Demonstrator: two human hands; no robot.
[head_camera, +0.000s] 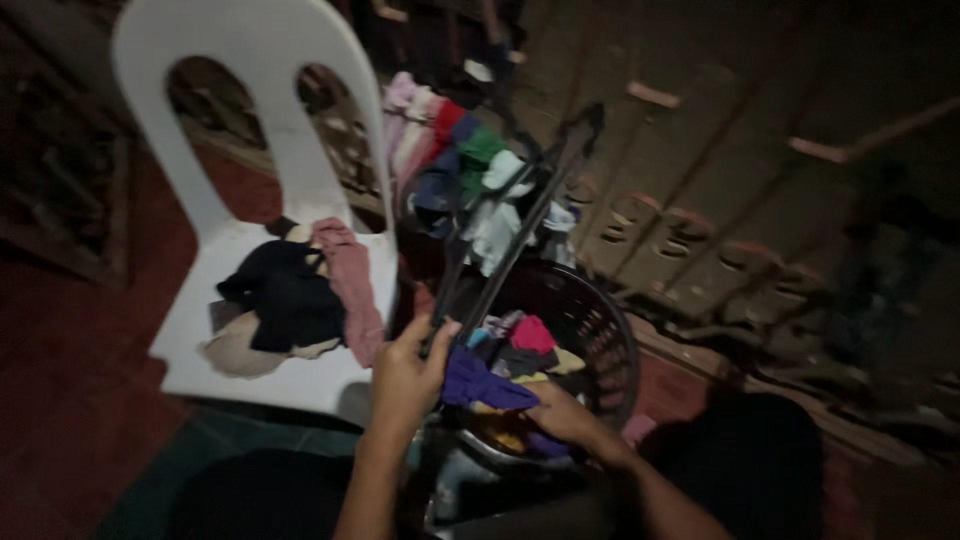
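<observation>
On my far left stands a white plastic chair (250, 200) with a heap of clothes (290, 300) on its seat: something dark, something pale, and a pink piece draped over the edge.

My left hand (405, 375) is raised just right of the chair, closed around the lower end of a dark clothes hanger (515, 225). The hanger's long line runs up and away from that hand, slanting to the right, towards a row of hung clothes (450, 165) in pink, red, green and white further back.

Just right of that hand, almost touching it, lies a purple cloth (480, 385), spread roughly sideways across the top of the pile in the dark laundry basket (600, 330). Its left end points at my left hand, its right end at my right.

My right hand (565, 415) is down in the basket at the cloth's right end, fingers curled onto it; whether they truly pinch it or only rest there, I cannot tell in this dim light. The right hand looks the nearer to the cloth, and the hanger sits above and to its left.
</observation>
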